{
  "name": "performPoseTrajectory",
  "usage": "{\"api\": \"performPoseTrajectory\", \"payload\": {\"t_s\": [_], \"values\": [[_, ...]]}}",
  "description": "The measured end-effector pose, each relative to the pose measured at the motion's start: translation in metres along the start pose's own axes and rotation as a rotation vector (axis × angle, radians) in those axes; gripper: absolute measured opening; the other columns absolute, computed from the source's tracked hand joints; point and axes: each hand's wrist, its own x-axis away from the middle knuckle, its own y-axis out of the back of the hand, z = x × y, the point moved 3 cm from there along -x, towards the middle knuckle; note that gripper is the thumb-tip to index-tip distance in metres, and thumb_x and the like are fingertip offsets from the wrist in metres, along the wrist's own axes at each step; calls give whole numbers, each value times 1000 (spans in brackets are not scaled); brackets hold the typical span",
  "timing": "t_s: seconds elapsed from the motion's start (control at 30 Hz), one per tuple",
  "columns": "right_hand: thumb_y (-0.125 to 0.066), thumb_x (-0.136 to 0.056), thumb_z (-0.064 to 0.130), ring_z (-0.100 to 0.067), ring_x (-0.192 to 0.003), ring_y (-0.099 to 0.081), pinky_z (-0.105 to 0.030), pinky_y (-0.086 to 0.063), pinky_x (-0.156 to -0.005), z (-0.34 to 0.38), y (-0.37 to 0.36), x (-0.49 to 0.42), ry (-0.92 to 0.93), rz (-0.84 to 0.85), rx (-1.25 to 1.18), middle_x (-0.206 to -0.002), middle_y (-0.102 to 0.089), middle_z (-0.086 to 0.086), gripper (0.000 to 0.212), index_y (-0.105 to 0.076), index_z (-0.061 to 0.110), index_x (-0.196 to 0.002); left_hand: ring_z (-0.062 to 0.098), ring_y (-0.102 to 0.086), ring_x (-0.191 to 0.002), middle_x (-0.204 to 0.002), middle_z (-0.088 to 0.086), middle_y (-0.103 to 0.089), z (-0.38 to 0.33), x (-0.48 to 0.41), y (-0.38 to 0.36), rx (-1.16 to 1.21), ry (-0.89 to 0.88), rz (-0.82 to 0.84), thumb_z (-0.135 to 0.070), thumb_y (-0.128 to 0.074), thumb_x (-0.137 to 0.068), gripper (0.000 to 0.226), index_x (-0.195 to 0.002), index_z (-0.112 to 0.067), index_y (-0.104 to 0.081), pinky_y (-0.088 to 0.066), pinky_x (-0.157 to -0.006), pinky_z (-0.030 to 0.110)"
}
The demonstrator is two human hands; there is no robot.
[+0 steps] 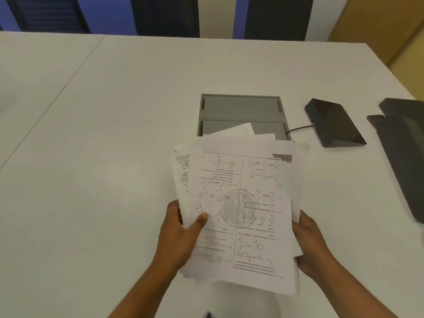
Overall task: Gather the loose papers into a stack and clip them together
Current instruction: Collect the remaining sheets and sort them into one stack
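Both hands on papers [243,210]: my left hand [181,237] pinches left edge, thumb on top; my right hand [309,244] grips right edge. Sheets gathered, held above table [114,134], edges fanned, not squared. Squaring and clipping left; no clip in view.

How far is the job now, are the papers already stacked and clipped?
Done: the papers are gathered and held over the table. In hand: the left hand and right hand grip the two sides, but the edges fan out unevenly, so squaring is not finished. Left: clipping; no clip is visible on the sheets.
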Motion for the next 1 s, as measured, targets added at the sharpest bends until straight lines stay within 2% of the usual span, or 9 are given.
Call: {"api": "performPoseTrajectory", "payload": {"t_s": [0.07, 0.17, 0.23, 0.27, 0.37, 0.47, 0.63, 0.87, 1.0], "values": [[-59, -91, 23, -28, -80, -73, -38, -57, -65, 4, -1, 0, -10, 35, -29, -97, -75, -16, 22, -69, 15, -109, 18, -69, -105, -117, -10, -71, -2, -6, -2, 233, 114, 146, -33, -71, -88, 40, -124, -28, -55, -57, -88, 41], [-49, -75, 74, -27, -113, -58, -40, -42, -98, 12, 1, -5, -104, -36, 38, -110, -69, -4, 79, -54, 22, -134, 29, -69, -111, -122, 0, -72, -10, -8, -7, 465, 171, 339, -20, -66, -92, 37, -128, -25, -61, -52, -96, 57], [-35, -86, 68, -27, -133, -41, -36, -28, -109, 23, -2, -2, -79, 11, 50, -138, -52, -5, 77, -35, 19, -146, 35, -70, -107, -120, 7, -73, -12, -7, -11, 522, 196, 366, -11, -64, -92, 36, -126, -21, -62, -53, -92, 60], [-37, -87, 67, -23, -131, -41, -33, -28, -108, 29, -6, 1, -67, 31, 61, -137, -51, 1, 72, -32, 23, -145, 38, -71, -105, -119, 10, -73, -11, -7, -13, 544, 206, 381, -8, -63, -92, 34, -124, -19, -63, -54, -90, 61], [-55, -89, 49, -11, -97, -63, -20, -46, -83, 30, -8, 6, -20, 109, 24, -113, -63, 12, 35, -55, 30, -118, 38, -71, -104, -117, 10, -74, -11, -9, -14, 551, 212, 390, -4, -60, -93, 34, -123, -18, -64, -54, -89, 61], [-76, -76, 30, -24, -100, -71, -33, -58, -79, 23, -11, 0, 31, 266, 148, -119, -71, -10, 45, -65, 15, -118, 35, -72, -103, -115, 8, -75, -14, -11, -17, 508, 185, 365, -7, -65, -91, 36, -124, -21, -64, -55, -90, 59], [-78, -70, 29, -15, -102, -70, -34, -59, -81, 31, -19, -13, 217, 181, 236, -112, -74, 5, 46, -67, 26, -115, 28, -73, -101, -110, 4, -76, -29, -18, -24, 395, 18, 268, -15, -74, -86, 35, -120, -21, -67, -58, -85, 56], [-79, -76, 14, -15, -96, -70, -29, -58, -72, 45, -27, -21, 375, 74, 211, -101, -75, 5, 33, -69, 33, -102, 2, -71, -81, -91, -16, -71, -39, -27, -30, 277, -278, 22, -13, -79, -81, 31, -93, -38, -64, -56, -61, 13], [-74, -79, 10, -10, -91, -71, -24, -55, -69, 44, -28, -21, 391, 39, 226, -95, -76, 10, 31, -69, 33, -99, -10, -67, -84, -86, -22, -70, -44, -28, -30, 264, -346, 28, -15, -80, -80, 37, -95, -44, -64, -55, -63, 11]]}}
